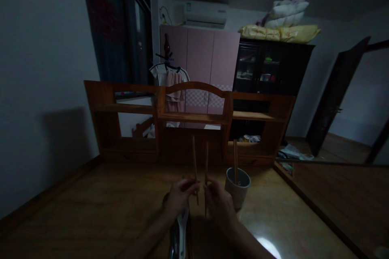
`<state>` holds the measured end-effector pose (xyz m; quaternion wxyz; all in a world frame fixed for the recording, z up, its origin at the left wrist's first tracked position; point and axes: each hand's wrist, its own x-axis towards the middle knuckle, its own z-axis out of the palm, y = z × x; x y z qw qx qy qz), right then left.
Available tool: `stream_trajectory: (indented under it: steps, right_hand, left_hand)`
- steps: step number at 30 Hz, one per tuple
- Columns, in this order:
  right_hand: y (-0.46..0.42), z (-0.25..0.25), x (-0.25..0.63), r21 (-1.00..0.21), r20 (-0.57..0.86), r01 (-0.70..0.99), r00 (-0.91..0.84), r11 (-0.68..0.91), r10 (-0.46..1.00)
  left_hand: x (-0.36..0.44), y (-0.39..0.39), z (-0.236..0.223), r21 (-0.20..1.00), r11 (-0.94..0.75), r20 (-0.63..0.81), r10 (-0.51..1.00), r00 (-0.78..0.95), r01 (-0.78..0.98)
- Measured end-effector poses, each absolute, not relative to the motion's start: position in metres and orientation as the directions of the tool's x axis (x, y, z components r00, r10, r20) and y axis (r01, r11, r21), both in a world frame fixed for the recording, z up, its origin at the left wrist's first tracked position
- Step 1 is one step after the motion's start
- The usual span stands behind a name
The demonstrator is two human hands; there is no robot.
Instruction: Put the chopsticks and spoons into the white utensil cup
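Observation:
Over the middle of the wooden table (127, 206), my left hand (180, 195) pinches one thin wooden chopstick (194, 158), which stands nearly upright. Just to its right, my right hand (221, 202) grips a second chopstick (207, 162), also close to vertical and apart from the first. Right of that hand stands a light grey cup (238, 195) with holes in its bottom and more chopsticks (236, 158) leaning in it. Beneath my left wrist lie a white-handled utensil (182, 230) and dark, shiny utensils (174, 238), partly hidden by my forearm.
A wooden shelf unit (194, 119) rises along the table's far edge. A raised wooden edge (316, 210) bounds the right side, and a wall (45, 137) stands at left. Behind are a pink wardrobe (200, 56) and a dark cabinet (285, 68). The room is dim.

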<state>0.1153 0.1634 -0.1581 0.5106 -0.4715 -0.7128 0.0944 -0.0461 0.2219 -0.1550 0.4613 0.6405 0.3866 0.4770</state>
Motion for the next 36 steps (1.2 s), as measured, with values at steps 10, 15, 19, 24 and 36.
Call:
stream_trajectory:
  steps: [10, 15, 19, 24, 36]
  right_hand:
    - [0.154, -0.151, 0.116, -0.659, 0.652, 0.515, 0.029, 0.548, 0.757]
    - [0.151, -0.148, 0.115, -0.662, 0.636, 0.505, -0.012, 0.554, 0.772]
    - [0.151, -0.148, 0.116, -0.639, 0.640, 0.537, -0.026, 0.551, 0.768]
    - [0.151, -0.149, 0.117, -0.649, 0.621, 0.537, -0.034, 0.539, 0.783]
    - [0.149, -0.136, 0.115, -0.633, 0.650, 0.544, -0.014, 0.551, 0.760]
  left_hand:
    - [-0.039, 0.201, -0.158, 0.883, -0.443, 0.354, 0.847, 0.397, 0.156]
    - [-0.039, 0.199, -0.157, 0.880, -0.445, 0.345, 0.840, 0.419, 0.166]
    - [-0.039, 0.199, -0.159, 0.903, -0.411, 0.321, 0.838, 0.441, 0.123]
    - [-0.041, 0.199, -0.161, 0.926, -0.368, 0.287, 0.828, 0.481, 0.080]
    - [-0.041, 0.202, -0.164, 0.892, -0.409, 0.286, 0.841, 0.459, 0.192]
